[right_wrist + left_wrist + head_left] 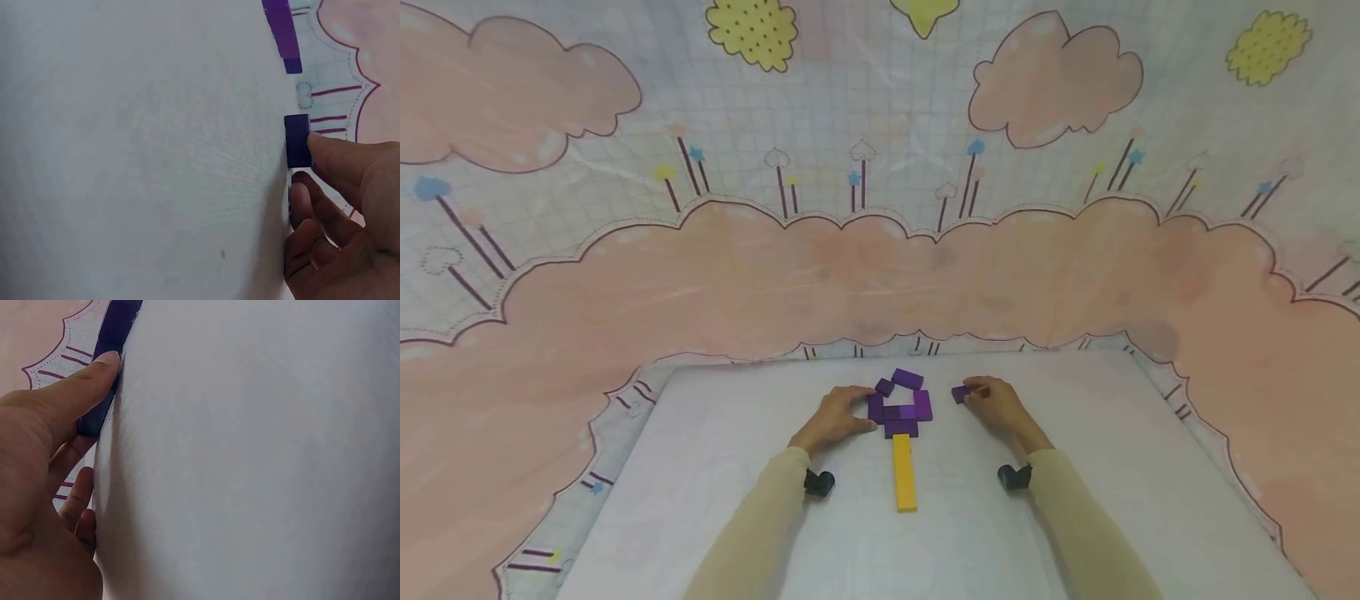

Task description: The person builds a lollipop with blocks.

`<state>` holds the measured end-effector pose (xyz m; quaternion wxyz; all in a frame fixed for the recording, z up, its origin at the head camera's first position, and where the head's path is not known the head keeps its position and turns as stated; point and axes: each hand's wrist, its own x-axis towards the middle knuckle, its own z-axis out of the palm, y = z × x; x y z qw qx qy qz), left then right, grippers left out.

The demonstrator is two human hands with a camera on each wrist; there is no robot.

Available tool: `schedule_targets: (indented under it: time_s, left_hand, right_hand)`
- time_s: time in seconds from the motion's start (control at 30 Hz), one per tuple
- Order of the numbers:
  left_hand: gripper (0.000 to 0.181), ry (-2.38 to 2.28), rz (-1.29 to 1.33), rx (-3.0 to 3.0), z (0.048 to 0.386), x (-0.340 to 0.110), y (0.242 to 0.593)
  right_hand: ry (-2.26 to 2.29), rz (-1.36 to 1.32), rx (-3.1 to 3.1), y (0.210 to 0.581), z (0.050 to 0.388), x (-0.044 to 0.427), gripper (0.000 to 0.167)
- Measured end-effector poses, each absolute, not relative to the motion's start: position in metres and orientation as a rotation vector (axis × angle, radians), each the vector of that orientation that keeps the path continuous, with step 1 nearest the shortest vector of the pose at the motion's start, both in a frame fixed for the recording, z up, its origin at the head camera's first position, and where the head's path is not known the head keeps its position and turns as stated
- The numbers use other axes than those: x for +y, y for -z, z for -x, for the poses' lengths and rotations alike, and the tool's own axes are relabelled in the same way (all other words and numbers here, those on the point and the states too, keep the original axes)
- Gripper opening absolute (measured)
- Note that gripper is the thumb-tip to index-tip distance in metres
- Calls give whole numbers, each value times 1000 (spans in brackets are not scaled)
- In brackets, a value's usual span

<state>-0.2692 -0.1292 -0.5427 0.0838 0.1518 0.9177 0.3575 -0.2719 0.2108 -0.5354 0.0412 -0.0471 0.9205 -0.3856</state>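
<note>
Several purple blocks form a ring with an open middle on the white table, among them a bright purple block on the right side and a dark purple block at the top. My left hand pinches the upright purple block on the ring's left side, its thumb against the near end. To the right of the ring, my right hand holds a small dark purple block between thumb and fingers, apart from the others. Below the ring a long yellow block extends toward me.
The white table spreads around the blocks on both sides. Behind it hangs a patterned cloth with pink clouds. A small black wrist device sits on the right cuff, and another wrist device on the left.
</note>
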Motion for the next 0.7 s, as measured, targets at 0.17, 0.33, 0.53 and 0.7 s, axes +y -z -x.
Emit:
schedule_targets:
  time_s: [0.17,0.33,0.53,0.7]
  left_hand:
    - [63,-1065,-465,2742,272,-129,543]
    - [63,-1072,-463,2737,272,-129,542]
    - [64,-1061,-443,2736,271,-129,541]
    - [63,-1057,-439,2739,269,-129,540]
  right_hand:
    - [1178,121,2804,532,273,210,35]
    - [1170,114,2809,530,273,209,32]
    - [1206,109,2805,532,273,209,26]
    - [1250,133,2807,532,272,210,20]
